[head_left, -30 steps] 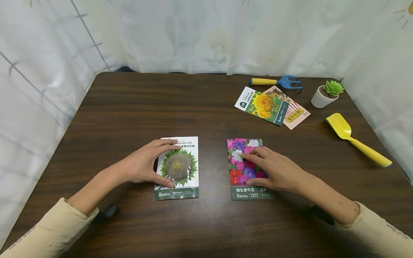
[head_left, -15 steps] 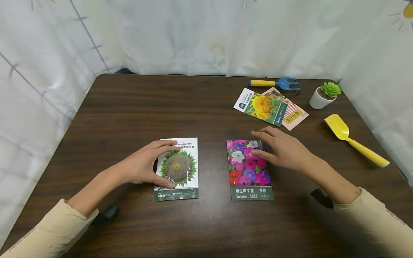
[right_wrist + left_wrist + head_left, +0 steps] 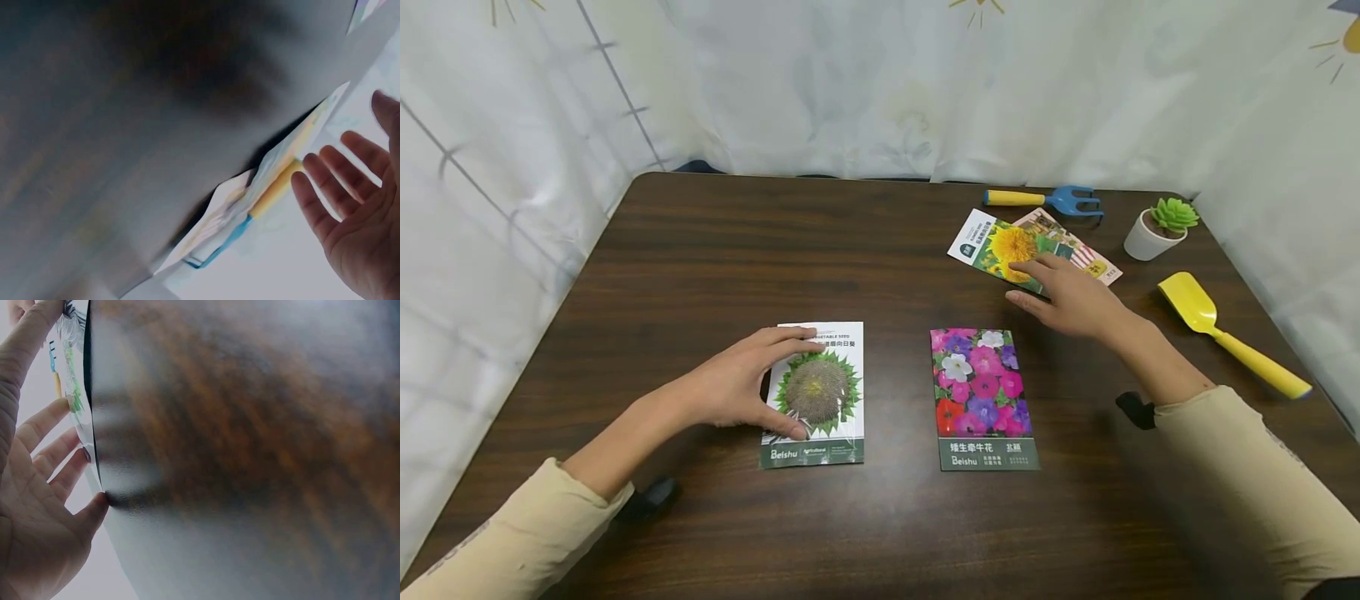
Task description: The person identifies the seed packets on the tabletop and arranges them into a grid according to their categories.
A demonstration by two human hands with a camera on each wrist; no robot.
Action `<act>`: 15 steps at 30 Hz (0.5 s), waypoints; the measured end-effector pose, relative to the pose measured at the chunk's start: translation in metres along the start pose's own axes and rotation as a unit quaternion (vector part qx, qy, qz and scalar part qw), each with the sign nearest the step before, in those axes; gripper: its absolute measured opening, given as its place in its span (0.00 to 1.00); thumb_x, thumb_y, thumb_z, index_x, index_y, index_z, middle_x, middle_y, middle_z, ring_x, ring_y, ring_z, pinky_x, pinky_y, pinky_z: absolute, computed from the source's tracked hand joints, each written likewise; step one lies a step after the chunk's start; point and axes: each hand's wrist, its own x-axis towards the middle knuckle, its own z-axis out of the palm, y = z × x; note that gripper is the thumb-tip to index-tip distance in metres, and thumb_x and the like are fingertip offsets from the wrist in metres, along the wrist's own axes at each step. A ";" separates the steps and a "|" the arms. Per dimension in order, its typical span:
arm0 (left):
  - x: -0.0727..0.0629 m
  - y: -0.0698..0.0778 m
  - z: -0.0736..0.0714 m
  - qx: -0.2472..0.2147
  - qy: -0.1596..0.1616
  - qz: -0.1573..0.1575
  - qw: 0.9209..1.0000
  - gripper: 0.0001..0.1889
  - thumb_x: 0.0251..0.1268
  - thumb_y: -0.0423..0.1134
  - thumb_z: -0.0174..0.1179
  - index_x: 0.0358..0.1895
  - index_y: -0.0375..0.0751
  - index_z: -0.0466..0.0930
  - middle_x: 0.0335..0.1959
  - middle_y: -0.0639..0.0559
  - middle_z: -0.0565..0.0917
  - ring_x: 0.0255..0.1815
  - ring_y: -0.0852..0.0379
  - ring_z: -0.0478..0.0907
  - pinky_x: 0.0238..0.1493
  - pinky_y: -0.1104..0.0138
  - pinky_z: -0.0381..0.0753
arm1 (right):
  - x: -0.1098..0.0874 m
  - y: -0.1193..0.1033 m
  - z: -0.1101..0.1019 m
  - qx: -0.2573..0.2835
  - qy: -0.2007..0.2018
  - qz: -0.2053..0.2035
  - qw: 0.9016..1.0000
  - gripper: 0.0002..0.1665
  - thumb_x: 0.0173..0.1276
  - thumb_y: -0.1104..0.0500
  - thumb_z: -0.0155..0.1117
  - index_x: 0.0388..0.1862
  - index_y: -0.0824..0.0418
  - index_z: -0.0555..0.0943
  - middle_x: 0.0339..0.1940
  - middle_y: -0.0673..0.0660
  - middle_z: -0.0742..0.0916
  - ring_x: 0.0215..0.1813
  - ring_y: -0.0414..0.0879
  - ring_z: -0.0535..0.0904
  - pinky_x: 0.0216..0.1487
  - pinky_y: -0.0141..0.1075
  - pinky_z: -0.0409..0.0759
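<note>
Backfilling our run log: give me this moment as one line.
left hand: rests on seed-head packet | right hand: hovers over yellow-flower packet | mixed-flower packet: lies flat, untouched

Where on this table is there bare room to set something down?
The table is barest far left, between the curtain and the seed-head packet; a narrower strip lies between that packet and the pink-flower packet. Far right is crowded: fork, two overlapping packets, potted plant, scoop, and the right hand.

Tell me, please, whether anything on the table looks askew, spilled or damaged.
Nothing looks spilled or visibly damaged. Somewhat askew: the yellow-flower packet lies slanted, partly over the striped packet, also slanted, whereas the sunflower packet and the mixed-flower packet lie nearly straight.
</note>
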 end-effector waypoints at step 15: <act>0.000 0.000 0.000 -0.002 0.002 0.004 1.000 0.53 0.43 0.71 0.76 0.75 0.53 0.69 0.79 0.48 0.63 0.79 0.40 0.59 0.68 0.39 0.68 | 0.045 0.040 -0.005 0.004 -0.010 -0.056 0.998 0.27 0.75 0.71 0.58 0.72 0.69 0.71 0.68 0.72 0.74 0.69 0.70 0.70 0.69 0.63 0.67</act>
